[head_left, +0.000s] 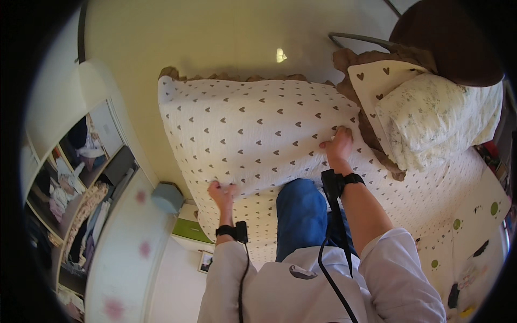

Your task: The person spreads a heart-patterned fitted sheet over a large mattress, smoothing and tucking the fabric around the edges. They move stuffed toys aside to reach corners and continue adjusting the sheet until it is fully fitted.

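A white quilted bed cover point(258, 121) with brown hearts and a brown ruffled edge lies over the bed in front of me. My right hand point(340, 146) is closed on a bit of this cover, close to the pillow end. Over the left part of the cover is my left hand point(223, 196), its fingers curled and blurred. Whether it grips the fabric cannot be made out. Between the two hands, my knee in blue trousers point(301, 214) rests against the cover. Shallow wrinkles run across the fabric near both hands.
A folded floral quilt point(436, 117) sits on a heart-print pillow point(363, 82) at the right. Behind it stands a brown chair point(440, 44). To the left are an open wardrobe point(80, 181) with clothes, a blue-grey bin point(167, 198) and a green-fronted cabinet point(190, 229).
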The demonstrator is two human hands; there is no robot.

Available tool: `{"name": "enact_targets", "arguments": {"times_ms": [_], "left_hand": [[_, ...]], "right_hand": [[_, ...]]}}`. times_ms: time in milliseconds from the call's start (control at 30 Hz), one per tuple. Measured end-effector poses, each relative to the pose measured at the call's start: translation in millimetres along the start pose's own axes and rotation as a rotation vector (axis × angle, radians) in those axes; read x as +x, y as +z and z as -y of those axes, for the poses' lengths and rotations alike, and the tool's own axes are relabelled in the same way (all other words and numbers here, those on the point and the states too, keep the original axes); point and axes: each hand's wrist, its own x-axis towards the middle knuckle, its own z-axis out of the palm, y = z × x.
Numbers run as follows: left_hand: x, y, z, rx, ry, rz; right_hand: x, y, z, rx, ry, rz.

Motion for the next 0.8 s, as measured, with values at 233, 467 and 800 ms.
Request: {"name": "enact_targets", "arguments": {"times_ms": [233, 467, 800], "left_hand": [[-2, 48, -23, 0.294, 0.034, -0.067], [-3, 32, -36, 0.186, 0.055, -0.076], [-12, 47, -5, 0.033, 0.280, -0.322]], "right_hand": [[4, 4, -6, -0.149, -0.056, -0.029], [16, 7, -20, -0.308, -0.130, -0.005], [-19, 28, -49, -0.142, -0.373, -0.164]]}}
